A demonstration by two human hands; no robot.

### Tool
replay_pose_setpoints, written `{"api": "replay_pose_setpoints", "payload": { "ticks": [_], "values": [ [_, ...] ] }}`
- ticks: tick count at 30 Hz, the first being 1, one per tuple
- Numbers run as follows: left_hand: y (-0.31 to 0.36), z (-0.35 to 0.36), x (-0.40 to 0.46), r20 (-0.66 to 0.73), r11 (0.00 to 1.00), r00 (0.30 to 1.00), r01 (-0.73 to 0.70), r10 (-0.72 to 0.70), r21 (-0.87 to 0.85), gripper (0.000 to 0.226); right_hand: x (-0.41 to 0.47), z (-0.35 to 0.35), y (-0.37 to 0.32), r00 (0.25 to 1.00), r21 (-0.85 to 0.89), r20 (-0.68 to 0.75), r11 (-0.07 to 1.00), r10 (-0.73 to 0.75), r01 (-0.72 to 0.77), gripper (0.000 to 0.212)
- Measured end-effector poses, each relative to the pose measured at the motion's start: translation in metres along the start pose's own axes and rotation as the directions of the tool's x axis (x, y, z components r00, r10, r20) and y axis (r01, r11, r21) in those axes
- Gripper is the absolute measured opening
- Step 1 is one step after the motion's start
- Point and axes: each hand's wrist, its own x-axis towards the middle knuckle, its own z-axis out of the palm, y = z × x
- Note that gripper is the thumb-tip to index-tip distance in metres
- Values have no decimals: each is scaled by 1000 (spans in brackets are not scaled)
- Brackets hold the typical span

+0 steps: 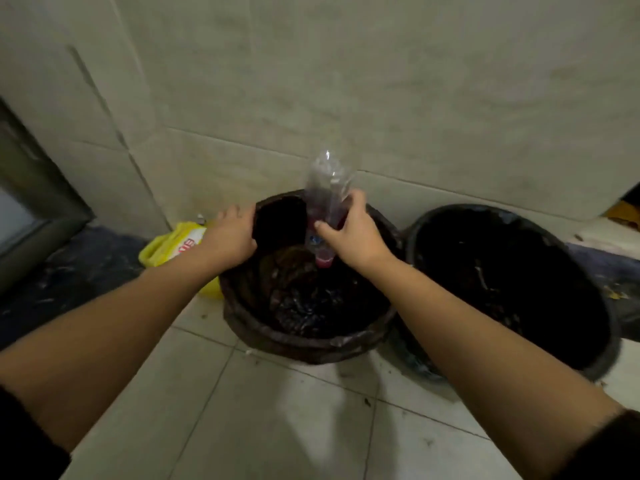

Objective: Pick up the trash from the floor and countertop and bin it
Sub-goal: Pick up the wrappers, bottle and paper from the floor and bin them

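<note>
A clear plastic bottle [327, 183] with a red label and pink cap points cap-down over the open mouth of a dark bin [311, 341] lined with a black bag. My right hand [349, 233] grips the bottle around its lower half, above the bin's middle. At the bin's back left rim, my left hand [230, 235] holds the edge of the black bag. Dark rubbish lies inside the bin.
A second black-lined bin [602, 341] stands touching the first on its right. A yellow bag [173, 245] lies on the floor to the left, behind my left arm. A tiled wall [381, 98] rises close behind both bins. Pale floor tiles [277, 427] spread in front.
</note>
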Motion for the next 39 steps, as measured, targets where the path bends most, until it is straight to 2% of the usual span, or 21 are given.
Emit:
{"api": "replay_pose_setpoints", "payload": {
  "ticks": [3, 6, 8, 10, 11, 13, 15, 18, 21, 24, 26, 30, 32, 35, 39],
  "values": [
    [-11, 9, 4, 25, 970, 997, 82, -78, -229, 43, 15, 40, 27, 955, -148, 202, 970, 218, -190, 60],
    [-12, 14, 11, -9, 954, 998, 56, -62, -293, 40, 26, 66, 52, 864, -324, 291, 892, 411, -316, 68],
    [-13, 17, 13, -23, 947, 997, 58, -69, -315, 41, 30, 79, 64, 805, -445, 318, 828, 501, -339, 75],
    [-14, 19, 14, -23, 946, 996, 73, -85, -317, 39, 31, 88, 72, 716, -563, 352, 747, 603, -353, 80],
    [-14, 20, 14, -18, 946, 995, 85, -95, -312, 38, 31, 91, 75, 672, -614, 375, 714, 638, -336, 76],
    [-14, 21, 14, -20, 948, 994, 97, -108, -304, 36, 31, 95, 80, 647, -670, 420, 698, 637, -252, 55],
    [-14, 21, 15, -24, 950, 994, 95, -106, -298, 36, 31, 95, 81, 664, -699, 419, 687, 619, -200, 45],
    [-16, 21, 15, -9, 958, 994, 99, -105, -271, 39, 34, 87, 75, 702, -679, 370, 692, 609, -243, 61],
    [-12, 15, 9, 22, 976, 993, 117, -114, -185, 45, 36, 55, 60, 824, -527, 307, 806, 477, -270, 60],
    [14, 2, -3, -112, 997, 990, 82, -81, -3, 55, 29, 1, 47, 946, -418, 149, 885, 289, -205, 46],
    [54, -9, -11, -212, 1000, 977, -14, 20, 28, 54, 18, -34, 41, 977, -322, 87, 934, 193, -156, 39],
    [162, -24, -32, -212, 971, 950, -238, 228, -23, 50, -19, -102, 31, 1000, -343, 8, 939, 7, -4, 33],
    [216, -26, -46, -210, 937, 923, -342, 322, -67, 48, -42, -143, 38, 997, -367, -73, 930, -28, -1, 33],
    [296, -18, -73, -211, 867, 860, -490, 464, -89, 41, -89, -220, 75, 980, -420, -199, 901, 27, -110, 31],
    [412, 20, -127, -171, 710, 711, -700, 682, -81, 39, -195, -326, 155, 906, -430, -369, 826, 206, -363, 33]
  ]
}}
